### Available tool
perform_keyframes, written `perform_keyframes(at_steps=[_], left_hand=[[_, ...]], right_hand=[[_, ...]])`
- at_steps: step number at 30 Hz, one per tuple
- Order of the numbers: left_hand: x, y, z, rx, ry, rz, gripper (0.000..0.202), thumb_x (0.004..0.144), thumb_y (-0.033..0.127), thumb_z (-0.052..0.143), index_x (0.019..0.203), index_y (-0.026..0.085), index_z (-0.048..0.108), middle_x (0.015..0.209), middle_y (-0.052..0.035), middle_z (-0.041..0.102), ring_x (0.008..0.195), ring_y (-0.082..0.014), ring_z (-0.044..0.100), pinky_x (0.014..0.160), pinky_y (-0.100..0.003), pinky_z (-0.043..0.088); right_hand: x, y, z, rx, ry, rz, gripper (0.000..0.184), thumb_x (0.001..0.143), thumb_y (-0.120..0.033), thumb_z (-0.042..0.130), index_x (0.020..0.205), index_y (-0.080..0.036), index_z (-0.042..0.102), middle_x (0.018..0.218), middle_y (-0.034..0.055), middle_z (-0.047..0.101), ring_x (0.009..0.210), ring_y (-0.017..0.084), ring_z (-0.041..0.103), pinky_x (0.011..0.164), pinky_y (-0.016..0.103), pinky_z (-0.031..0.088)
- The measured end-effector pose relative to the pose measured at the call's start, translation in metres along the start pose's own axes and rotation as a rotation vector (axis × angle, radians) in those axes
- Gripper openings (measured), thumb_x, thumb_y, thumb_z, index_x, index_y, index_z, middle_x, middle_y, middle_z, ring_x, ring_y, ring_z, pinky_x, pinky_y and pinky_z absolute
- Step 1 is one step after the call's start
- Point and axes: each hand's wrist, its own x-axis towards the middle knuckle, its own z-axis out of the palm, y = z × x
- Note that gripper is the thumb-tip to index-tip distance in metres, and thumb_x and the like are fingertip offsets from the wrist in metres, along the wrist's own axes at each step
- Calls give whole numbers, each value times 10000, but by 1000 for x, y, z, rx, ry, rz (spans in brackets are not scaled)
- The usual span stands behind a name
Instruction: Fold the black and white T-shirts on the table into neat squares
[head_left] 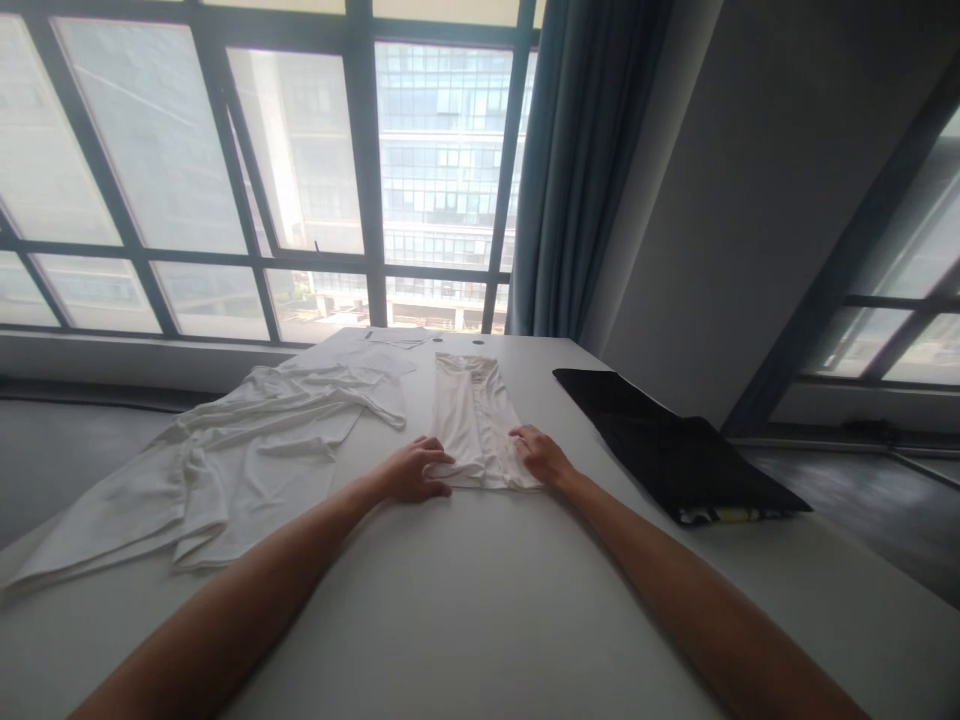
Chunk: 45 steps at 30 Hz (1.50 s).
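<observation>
A white shirt, folded into a narrow rectangle, lies lengthwise on the white table in front of me. My left hand is at its near left corner, fingers over the fabric and thumb below, closed on a raised fold. On the opposite side, my right hand has its fingers curled on the near right edge of the cloth. The underside of that grip is hidden. Light creases run along the middle of the shirt.
Another white garment lies spread and wrinkled on the left side of the white table. A folded black item with a patterned near end lies along the right edge. Windows and a blue curtain stand beyond.
</observation>
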Motion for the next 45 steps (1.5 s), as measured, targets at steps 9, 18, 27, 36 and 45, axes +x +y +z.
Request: perform_keyframes(at_steps=[9,18,27,36,45], left_hand=[[-10,8,2,29,91,-66,266,974,325,479,961,176,700,1045,-118,697,981,-216,631,920,-344,491],[-13,-1,-12,-40,-30,-65,407,803,490,717,1081,193,686,1128,-103,696,1008,-230,650,921,-342,499],[-13,7,-9,71,74,-64,260,987,334,435,1038,184,641,1039,-118,716,960,-223,661,859,-332,502],[-3,34,-50,-144,-75,-195,407,943,547,468,771,191,566,623,16,542,582,-138,488,581,-263,393],[35,44,-113,-684,-218,-294,497,755,623,715,833,135,659,778,-24,641,739,-165,601,717,-321,511]], right_hand=[[-24,37,-33,100,-201,-160,356,769,-66,585,1031,-213,777,1339,69,628,1250,208,567,1135,313,351],[-27,31,-40,213,-267,-240,320,722,-219,728,1039,-218,776,1320,100,619,1219,233,588,1102,344,392],[-27,24,-36,254,-132,-262,176,859,-271,606,918,-177,741,1164,106,696,1122,232,629,1043,344,432],[-26,9,-54,409,-150,-231,402,926,-524,492,917,-154,647,929,62,694,856,202,612,810,308,499],[6,-14,-94,853,-368,-226,579,756,-658,698,1027,-147,682,930,69,701,809,188,657,750,314,537]])
